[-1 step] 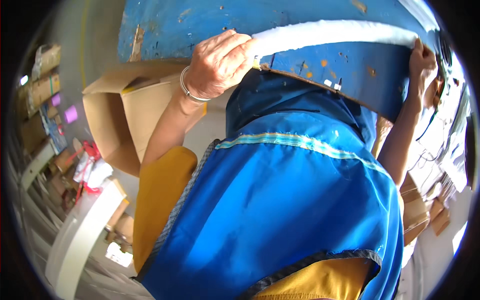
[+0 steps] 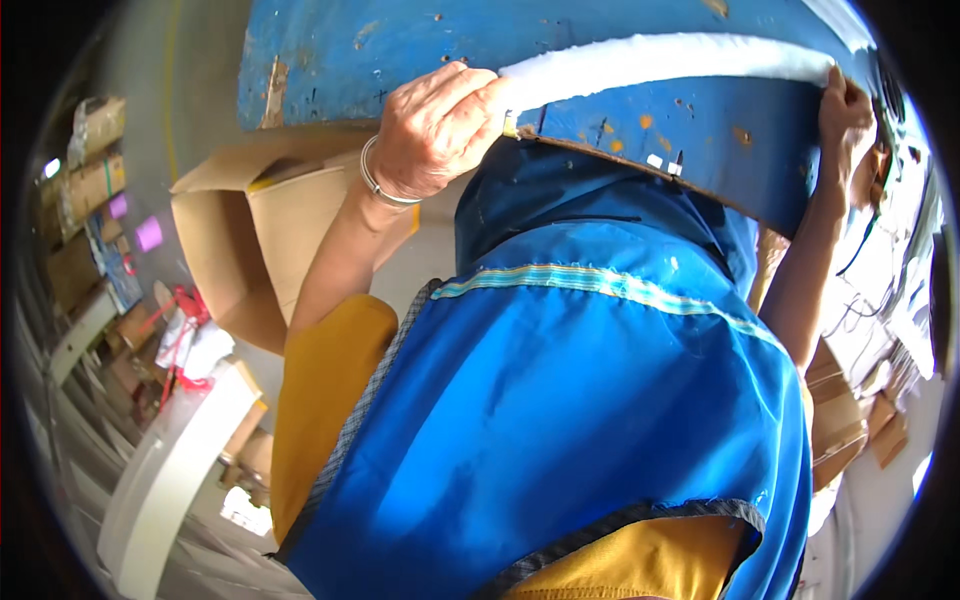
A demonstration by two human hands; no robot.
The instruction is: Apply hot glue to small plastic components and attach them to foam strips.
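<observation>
A long white strip (image 2: 660,60) lies across a blue painted worktable (image 2: 400,40) with chipped paint. My left hand (image 2: 435,130), a metal bangle on its wrist, is closed around the strip's left end at the table's near edge. At the far right, my right hand (image 2: 845,115) grips the strip's other end over the table edge. Below the table edge my blue apron (image 2: 560,400) with a striped band fills the middle of the view, over yellow clothing (image 2: 320,400).
An open cardboard box (image 2: 225,240) stands on the floor at the left. A long white panel (image 2: 170,470) lies at the lower left, beside a red and white bundle (image 2: 185,345). Shelves with boxes (image 2: 90,180) line the far left. Flattened cardboard (image 2: 850,420) lies at the right.
</observation>
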